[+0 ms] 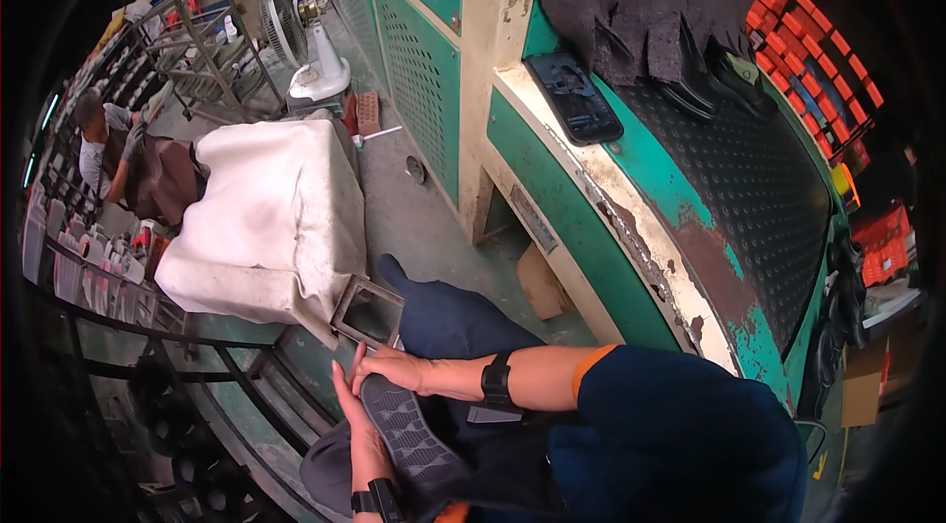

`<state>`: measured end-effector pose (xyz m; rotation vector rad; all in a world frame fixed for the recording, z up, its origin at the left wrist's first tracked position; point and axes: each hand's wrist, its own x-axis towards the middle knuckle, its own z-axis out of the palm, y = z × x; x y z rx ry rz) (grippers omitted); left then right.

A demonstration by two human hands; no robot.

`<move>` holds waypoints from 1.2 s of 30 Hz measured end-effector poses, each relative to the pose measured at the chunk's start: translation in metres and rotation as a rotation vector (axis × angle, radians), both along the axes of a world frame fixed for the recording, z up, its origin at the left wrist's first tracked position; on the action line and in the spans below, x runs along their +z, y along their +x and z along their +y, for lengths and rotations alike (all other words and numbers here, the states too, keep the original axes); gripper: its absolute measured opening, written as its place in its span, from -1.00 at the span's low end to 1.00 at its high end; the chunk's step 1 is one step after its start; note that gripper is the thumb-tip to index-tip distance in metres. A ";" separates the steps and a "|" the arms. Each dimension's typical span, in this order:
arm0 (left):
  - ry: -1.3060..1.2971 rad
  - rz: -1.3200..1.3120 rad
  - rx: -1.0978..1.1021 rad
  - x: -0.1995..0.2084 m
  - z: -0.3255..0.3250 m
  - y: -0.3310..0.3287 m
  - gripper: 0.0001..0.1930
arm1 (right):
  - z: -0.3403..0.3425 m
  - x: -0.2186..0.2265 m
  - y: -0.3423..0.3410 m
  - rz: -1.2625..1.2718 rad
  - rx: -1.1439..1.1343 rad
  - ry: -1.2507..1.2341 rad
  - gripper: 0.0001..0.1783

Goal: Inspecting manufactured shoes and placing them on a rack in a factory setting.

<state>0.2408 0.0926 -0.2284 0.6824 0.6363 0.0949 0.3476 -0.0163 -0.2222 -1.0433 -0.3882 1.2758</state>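
Note:
A dark shoe [409, 432] lies across my lap, its grey patterned sole turned up towards me. My right hand [394, 369] reaches in from the right and closes over the shoe's far end, fingers curled round it. Along the shoe's left edge, my left hand [360, 424] grips with its fingers pointing away from me, the tips meeting my right hand. The shoe's upper is hidden beneath the sole. Both wrists wear black straps. Just beyond my hands stands the open end of a square metal tube [371, 312].
A white cloth-covered block [266, 212] stands ahead left, with a fan [296, 40] and a seated person [123, 153] beyond. To the right runs a green machine with a black studded belt [754, 198], a phone [574, 99] on its edge. Black metal racks [148, 331] line the left.

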 end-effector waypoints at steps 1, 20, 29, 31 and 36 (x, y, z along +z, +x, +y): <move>-0.002 -0.106 -0.008 0.002 0.001 0.001 -0.31 | 0.001 0.001 -0.005 -0.083 -0.049 0.026 -0.58; 0.297 -0.124 0.097 0.030 -0.019 -0.060 -0.70 | -0.008 0.052 -0.050 -0.474 -0.169 0.169 -0.70; 0.114 0.105 0.131 0.066 -0.035 -0.067 -0.34 | 0.015 0.047 0.011 -0.014 -0.156 -0.040 -0.50; -0.361 0.187 0.169 0.076 -0.049 -0.089 -0.28 | 0.024 0.044 0.025 0.209 -0.135 -0.054 -0.40; -0.556 -0.029 0.109 0.098 -0.086 -0.113 -0.08 | 0.031 0.032 0.010 0.205 -0.210 0.048 -0.39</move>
